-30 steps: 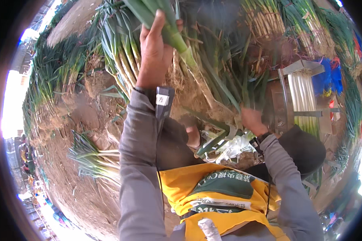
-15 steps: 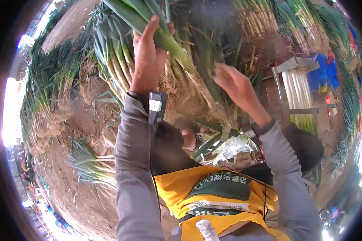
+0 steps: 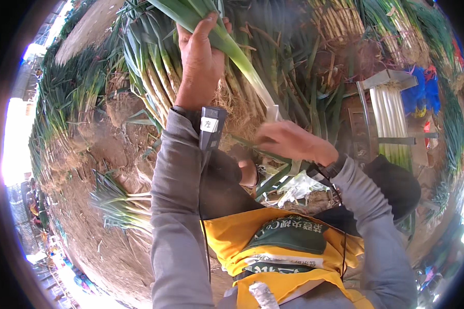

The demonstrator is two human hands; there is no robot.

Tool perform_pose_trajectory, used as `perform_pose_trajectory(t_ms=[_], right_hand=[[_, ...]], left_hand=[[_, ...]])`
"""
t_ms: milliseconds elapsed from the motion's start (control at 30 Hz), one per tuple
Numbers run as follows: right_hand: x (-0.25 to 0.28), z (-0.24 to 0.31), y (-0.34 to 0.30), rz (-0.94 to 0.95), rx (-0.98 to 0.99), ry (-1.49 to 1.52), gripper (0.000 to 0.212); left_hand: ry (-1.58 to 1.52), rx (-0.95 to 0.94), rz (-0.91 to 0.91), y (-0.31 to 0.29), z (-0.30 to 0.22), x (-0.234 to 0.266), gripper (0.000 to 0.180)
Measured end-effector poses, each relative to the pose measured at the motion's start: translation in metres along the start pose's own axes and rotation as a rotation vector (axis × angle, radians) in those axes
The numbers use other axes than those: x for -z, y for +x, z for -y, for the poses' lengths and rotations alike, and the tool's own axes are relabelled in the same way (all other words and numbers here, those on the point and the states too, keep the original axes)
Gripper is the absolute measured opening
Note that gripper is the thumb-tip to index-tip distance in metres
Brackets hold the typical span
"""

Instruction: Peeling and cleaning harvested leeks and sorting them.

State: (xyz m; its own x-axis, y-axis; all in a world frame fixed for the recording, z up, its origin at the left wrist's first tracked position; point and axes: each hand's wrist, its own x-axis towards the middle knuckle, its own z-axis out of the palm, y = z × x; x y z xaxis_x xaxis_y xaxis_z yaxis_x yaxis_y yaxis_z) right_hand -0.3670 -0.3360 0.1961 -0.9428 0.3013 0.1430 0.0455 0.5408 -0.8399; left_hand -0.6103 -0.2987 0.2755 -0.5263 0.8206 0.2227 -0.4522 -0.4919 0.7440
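My left hand is wrapped round a large green onion, at the base of its broad green leaves. Its stalk slants down to the right and looks smooth, pale green turning white. Just below its lower end is my right hand, its fingers smeared by motion, so what they hold is unclear. A whitish flap shows at that lower end, partly behind the right hand. Beneath it, pale peelings and green leaf scraps lie between my legs.
Bundles of unpeeled green onions with roots lie ahead. At right, clean white stalks rest in a metal frame beside a blue sheet. A small pile of green onions lies on the dirt floor at left.
The right hand has moved down and left to the stalk's lower end. The brown, dry outer layer and roots seen on the stalk before no longer show; it is now pale and smooth.
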Motion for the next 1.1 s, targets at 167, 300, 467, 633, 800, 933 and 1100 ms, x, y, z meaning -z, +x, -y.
perform_pose_trajectory(t_ms=[167,300,467,633,800,933,1100], right_hand=[[-0.059,-0.141,-0.163,0.560,-0.579,-0.126,0.014],[-0.047,-0.120,-0.139,0.361,-0.380,-0.537,0.013],[0.056,0.002,0.020,-0.655,0.069,-0.342,0.039],[0.077,-0.004,0.070,-0.644,0.118,-0.469,0.043],[0.090,0.009,0.064,-0.647,-0.061,0.308,0.036],[0.098,0.007,0.065,-0.610,-0.017,0.458,0.034],[0.106,0.018,0.067,-0.600,-0.091,0.357,0.032]], left_hand=[[0.006,-0.018,0.000,0.000,0.001,-0.007,0.045],[0.028,-0.017,-0.070,-0.005,-0.004,-0.005,0.043],[0.025,0.117,-0.022,-0.012,0.011,-0.013,0.040],[0.033,0.264,0.179,-0.014,0.028,-0.029,0.035],[0.011,0.229,0.265,-0.016,0.033,-0.022,0.043],[-0.066,0.300,0.295,-0.030,0.045,-0.043,0.041],[-0.058,0.203,0.263,-0.026,0.047,-0.044,0.033]])
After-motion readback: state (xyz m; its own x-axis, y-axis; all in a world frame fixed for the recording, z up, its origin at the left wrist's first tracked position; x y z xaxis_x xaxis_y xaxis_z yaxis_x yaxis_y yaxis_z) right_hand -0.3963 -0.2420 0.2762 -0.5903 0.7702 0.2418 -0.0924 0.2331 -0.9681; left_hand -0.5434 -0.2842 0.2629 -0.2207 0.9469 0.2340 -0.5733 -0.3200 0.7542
